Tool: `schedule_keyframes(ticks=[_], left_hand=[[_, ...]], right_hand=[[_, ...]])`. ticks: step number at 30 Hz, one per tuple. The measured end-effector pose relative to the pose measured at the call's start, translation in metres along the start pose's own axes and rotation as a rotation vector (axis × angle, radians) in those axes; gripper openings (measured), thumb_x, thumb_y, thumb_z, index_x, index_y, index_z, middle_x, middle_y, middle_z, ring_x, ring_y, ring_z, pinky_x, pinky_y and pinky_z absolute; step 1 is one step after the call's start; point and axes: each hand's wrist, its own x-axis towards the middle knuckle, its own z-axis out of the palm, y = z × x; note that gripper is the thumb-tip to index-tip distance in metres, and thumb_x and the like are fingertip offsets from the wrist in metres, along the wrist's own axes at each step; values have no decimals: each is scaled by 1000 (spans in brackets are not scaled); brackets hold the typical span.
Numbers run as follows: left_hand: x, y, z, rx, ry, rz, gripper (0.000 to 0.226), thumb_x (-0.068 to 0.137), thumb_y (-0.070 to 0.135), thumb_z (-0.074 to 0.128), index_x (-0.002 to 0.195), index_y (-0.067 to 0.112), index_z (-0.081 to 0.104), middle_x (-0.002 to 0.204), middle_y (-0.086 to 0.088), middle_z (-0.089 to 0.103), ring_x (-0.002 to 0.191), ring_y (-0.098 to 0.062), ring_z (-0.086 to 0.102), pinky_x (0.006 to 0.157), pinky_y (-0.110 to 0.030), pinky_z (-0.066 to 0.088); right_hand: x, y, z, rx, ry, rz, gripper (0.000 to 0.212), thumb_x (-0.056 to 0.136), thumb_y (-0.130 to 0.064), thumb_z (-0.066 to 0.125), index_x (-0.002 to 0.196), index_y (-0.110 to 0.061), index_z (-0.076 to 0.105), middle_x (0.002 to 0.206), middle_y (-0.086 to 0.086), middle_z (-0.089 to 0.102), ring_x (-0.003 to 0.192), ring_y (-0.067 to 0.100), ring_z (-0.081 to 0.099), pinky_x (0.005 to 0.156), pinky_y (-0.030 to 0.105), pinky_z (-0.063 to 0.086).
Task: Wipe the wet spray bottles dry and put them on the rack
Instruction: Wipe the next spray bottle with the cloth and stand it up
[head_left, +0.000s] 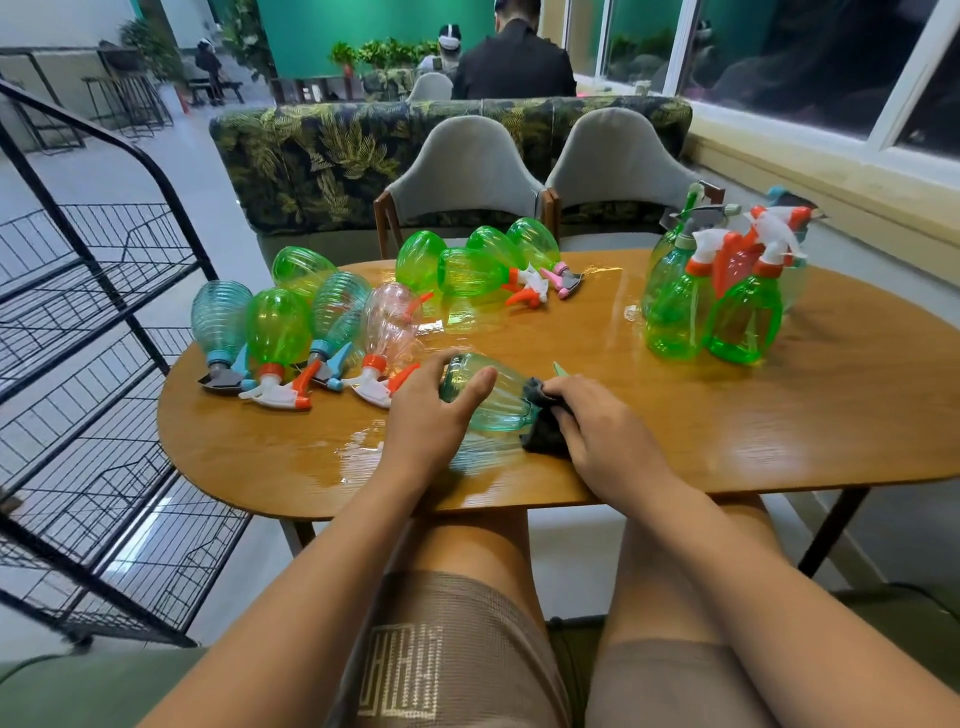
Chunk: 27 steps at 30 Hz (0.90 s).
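Two hands: both on one teal-green bottle (493, 400), which lies on its side at the near part of the table (779, 415).
Left hand (431, 410): curled round the bottle's fat base end. The thumb lies across the top, pointing right, and the fingers wrap over the far side.
Right hand (597, 431): closed on a dark cloth (543, 426), knuckles up, with the cloth bunched against the bottle's neck end.
Trigger tip (561, 369): pale green, poking out just beyond the right hand. The rest of the spray head is hidden by cloth and hand.
Bottle position: lengthwise left to right between the two hands. Cannot tell whether it rests on the wood or is held just above it.
Wet patch (363, 452): glossy film on the tabletop, below and left of the left hand.
Lying bottles (278, 327): a row near the table's left edge, spray heads toward the person, in teal, green and pink.
Far bottles (467, 270): green, also on their sides, at the centre back.
Standing bottles (717, 312): upright green cluster at the table's far right.
Wire rack (104, 364): black, on the floor left of the table, with tiers of mesh shelves.
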Motion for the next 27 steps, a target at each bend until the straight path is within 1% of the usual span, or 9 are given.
schedule_keyframes(ticks=[6,10,12,15,17,19,22,24,27], left_hand=[[0,0,1,10,10,-8,74,90,79,62,145,30,60,133,5,68,117,-11,60,92,-29,45],[1,1,1,23,7,-9,72,91,78,61,145,30,59,131,6,67,114,-10,60,90,-31,46],[1,2,1,22,6,-10,71,90,79,61,143,32,60,125,9,67,106,-7,61,87,-31,48],[1,2,1,24,9,-9,69,90,79,61,141,32,61,118,13,65,98,3,60,82,-30,49],[1,2,1,31,7,-1,68,91,78,61,141,32,61,119,13,64,99,-2,60,80,-28,47],[1,2,1,31,10,7,67,91,77,62,141,32,61,119,13,63,103,-7,60,79,-24,45],[2,0,2,34,21,14,67,90,79,61,139,33,62,118,14,65,105,-8,61,77,-17,43],[2,-1,2,36,24,18,69,89,83,59,137,34,63,120,12,68,105,-9,63,77,-21,45],[3,-1,3,34,28,21,68,90,82,59,137,33,63,122,11,68,107,-10,63,79,-25,46]], right_hand=[[-12,15,-11,-52,44,-32,24,94,2,66,114,-12,68,132,3,66,123,22,61,103,40,54],[-10,24,-15,-75,52,33,26,96,0,63,117,-15,67,135,1,66,123,22,63,104,39,54],[-6,24,-14,-77,55,80,27,99,-3,59,121,-18,65,134,0,66,120,23,64,99,40,55],[7,20,-10,-90,58,133,25,103,-7,55,123,-20,62,123,1,67,108,25,64,82,36,51],[15,16,-8,-102,76,160,26,104,-7,54,124,-20,63,120,1,68,104,27,64,77,35,48],[23,10,-5,-103,70,139,28,102,-8,54,125,-20,65,123,0,68,107,26,64,81,38,51],[31,1,-1,-79,1,57,33,101,-7,54,128,-20,68,131,-2,68,118,22,64,95,42,55],[36,0,-2,-64,-23,53,35,101,-6,54,129,-21,69,133,-3,67,121,21,63,99,45,54],[36,8,-5,-18,18,115,36,99,-6,53,127,-21,70,129,-3,69,118,20,64,98,42,54]])
